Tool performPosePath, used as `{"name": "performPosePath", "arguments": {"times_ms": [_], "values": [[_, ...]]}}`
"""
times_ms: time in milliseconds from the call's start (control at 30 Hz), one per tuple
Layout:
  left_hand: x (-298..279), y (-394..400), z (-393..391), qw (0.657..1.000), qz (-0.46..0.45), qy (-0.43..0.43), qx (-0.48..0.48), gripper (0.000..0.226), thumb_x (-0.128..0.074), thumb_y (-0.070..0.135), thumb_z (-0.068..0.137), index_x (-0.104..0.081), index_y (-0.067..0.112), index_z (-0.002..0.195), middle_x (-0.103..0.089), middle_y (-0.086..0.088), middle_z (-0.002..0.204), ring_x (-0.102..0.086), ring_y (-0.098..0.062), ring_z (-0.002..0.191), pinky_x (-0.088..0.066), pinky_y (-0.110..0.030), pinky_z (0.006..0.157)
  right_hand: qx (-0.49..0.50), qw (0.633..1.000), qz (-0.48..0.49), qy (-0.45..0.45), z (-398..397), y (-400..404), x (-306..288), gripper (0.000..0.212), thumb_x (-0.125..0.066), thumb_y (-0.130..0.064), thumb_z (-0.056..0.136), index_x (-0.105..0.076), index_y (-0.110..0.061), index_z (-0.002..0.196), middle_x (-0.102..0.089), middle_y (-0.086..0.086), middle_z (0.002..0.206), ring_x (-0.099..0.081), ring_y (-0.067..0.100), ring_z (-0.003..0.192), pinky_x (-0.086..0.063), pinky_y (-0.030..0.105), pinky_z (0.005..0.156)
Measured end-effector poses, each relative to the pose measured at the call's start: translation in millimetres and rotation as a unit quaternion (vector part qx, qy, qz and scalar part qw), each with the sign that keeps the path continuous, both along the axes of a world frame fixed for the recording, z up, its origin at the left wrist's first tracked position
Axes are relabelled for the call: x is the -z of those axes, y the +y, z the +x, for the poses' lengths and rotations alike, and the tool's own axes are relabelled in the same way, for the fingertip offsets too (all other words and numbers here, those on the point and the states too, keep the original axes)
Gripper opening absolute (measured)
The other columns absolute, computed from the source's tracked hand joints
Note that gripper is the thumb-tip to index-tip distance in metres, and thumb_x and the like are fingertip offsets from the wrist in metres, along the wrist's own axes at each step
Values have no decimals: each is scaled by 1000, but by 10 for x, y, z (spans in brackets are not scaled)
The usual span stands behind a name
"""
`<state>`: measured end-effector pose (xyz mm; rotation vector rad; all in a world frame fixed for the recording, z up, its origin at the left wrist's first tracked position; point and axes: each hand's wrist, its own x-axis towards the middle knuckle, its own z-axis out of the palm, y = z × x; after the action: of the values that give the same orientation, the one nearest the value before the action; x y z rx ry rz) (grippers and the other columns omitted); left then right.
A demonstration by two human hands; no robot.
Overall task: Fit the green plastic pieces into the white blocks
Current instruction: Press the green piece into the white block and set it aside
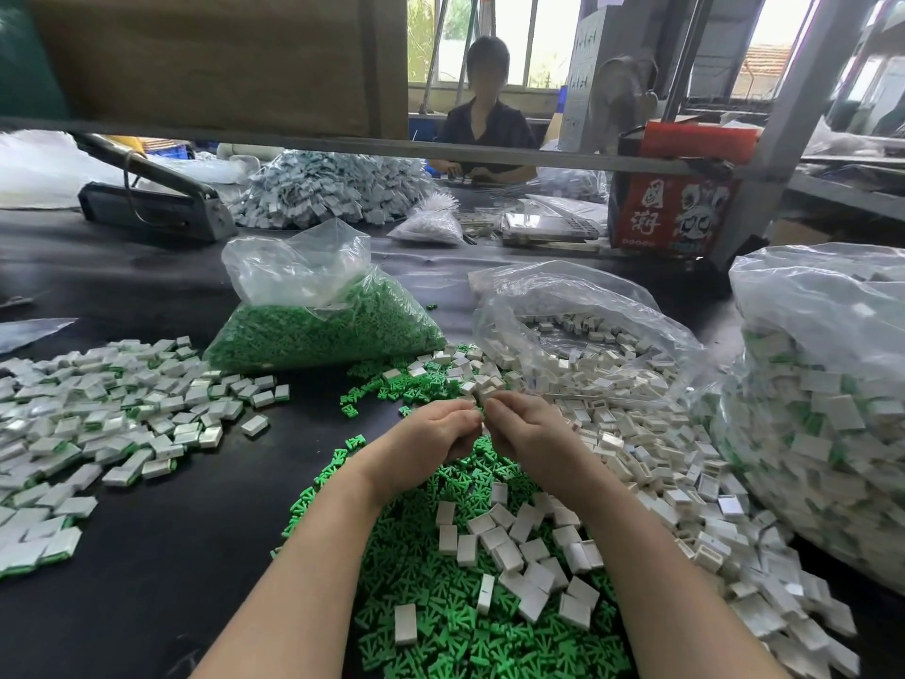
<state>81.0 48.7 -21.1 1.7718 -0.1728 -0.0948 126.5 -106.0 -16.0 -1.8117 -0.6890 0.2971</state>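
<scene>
Both hands, left hand (431,436) and right hand (526,433), meet fingertip to fingertip above the loose green pieces (465,615), pinching something too small to identify, likely a white block. Align squarely, then press evenly.

Dark work table (147,556), person seated across it (485,115), red printed carton (671,208) beside a grey metal post (778,125), brown cardboard sheet (205,56) overhead, grey hand tool (156,203) at left, bright windows (538,36) behind

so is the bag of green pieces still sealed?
No, the bag of green pieces gapes open at its top on the table.
</scene>
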Motion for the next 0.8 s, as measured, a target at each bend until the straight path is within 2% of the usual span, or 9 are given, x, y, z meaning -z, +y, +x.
{"name": "performPosePath", "arguments": {"times_ms": [100,200,267,367,500,667,800], "values": [[13,10,-3,1000,19,6,0,23,-38,10,104,-47,10,83,-38,9,62,-32,-5,56,-28,-21,56,0,1000,-10,-8,18,8,37,36,-44,-15,102,-50,-21,68,-40,-6,58,-34,8,53,-28,33,56],[19,40,-8,999,46,5,9,29,-42,15,102,-45,18,73,-39,14,59,-33,-5,54,-28,-23,55,-11,1000,-17,0,30,-4,54,49,-44,-15,102,-59,-34,60,-41,-13,54,-35,5,51,-29,30,56],[18,54,-2,998,62,4,14,25,-46,25,96,-45,19,72,-38,11,60,-32,-7,56,-27,-26,57,-23,999,-21,9,34,-22,48,52,-44,-15,102,-60,-37,57,-41,-13,53,-35,6,52,-28,30,56],[13,54,5,997,69,5,17,23,-46,34,88,-45,18,71,-37,9,61,-30,-10,58,-24,-30,59,-34,999,-21,22,48,-57,36,48,-45,-15,101,-60,-34,60,-41,-14,53,-35,5,53,-29,28,56],[6,51,12,997,69,5,32,24,-46,34,88,-44,18,70,-37,14,58,-31,-6,54,-27,-24,57,-45,998,-22,32,59,-88,21,35,-46,-14,101,-52,-20,68,-40,-13,53,-34,6,52,-29,28,56],[3,53,-4,996,81,8,30,24,-46,36,88,-44,18,72,-38,13,59,-32,-7,55,-28,-26,59,-37,998,-47,8,40,-99,-14,35,-47,-15,101,-52,-20,67,-41,-10,56,-35,8,53,-30,30,57],[-30,44,-16,997,64,9,35,23,-46,34,89,-44,18,73,-37,9,62,-30,-9,58,-26,-28,60,-36,999,-22,23,28,-102,-42,37,-46,-12,101,-51,-20,65,-40,-9,54,-35,6,50,-30,23,54]]}}
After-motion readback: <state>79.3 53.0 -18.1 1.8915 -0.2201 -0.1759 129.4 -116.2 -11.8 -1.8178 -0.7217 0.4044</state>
